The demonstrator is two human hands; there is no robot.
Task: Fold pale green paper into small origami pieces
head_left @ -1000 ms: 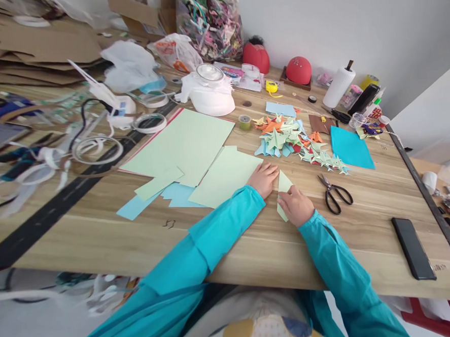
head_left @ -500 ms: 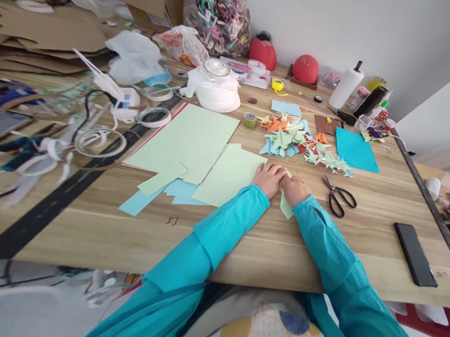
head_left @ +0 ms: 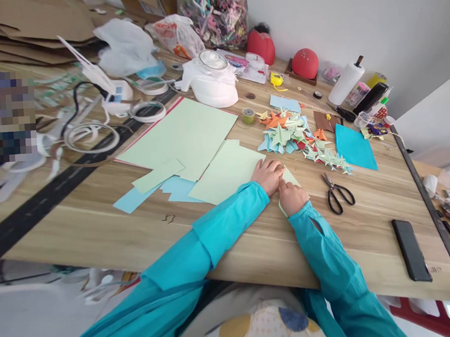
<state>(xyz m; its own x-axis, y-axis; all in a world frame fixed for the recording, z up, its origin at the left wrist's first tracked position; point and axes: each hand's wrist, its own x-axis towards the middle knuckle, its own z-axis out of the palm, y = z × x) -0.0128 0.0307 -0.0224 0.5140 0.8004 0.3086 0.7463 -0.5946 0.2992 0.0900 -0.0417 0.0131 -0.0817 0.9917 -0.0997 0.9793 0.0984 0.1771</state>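
Note:
Both hands meet on a small folded piece of light green paper (head_left: pixel 291 176) lying on the wooden table (head_left: pixel 252 238). My left hand (head_left: pixel 268 175) rests with curled fingers on the paper's left edge, beside a larger light green sheet (head_left: pixel 225 171). My right hand (head_left: pixel 292 197) covers the paper's near part, its fingers closed and pressing down on it. Both arms wear teal sleeves. Most of the small paper is hidden under my hands.
Black scissors (head_left: pixel 337 194) lie just right of my hands. A pile of folded paper shapes (head_left: pixel 299 138) and a teal sheet (head_left: pixel 354 147) sit beyond. A black phone (head_left: pixel 411 249) lies at the near right. Big green sheets (head_left: pixel 181 135), tape rolls (head_left: pixel 91 137) and a white pot (head_left: pixel 212 84) are to the left.
My right hand has slid up along the small green paper toward my left hand, and the two hands are now touching. The paper's far tip has reappeared beyond them.

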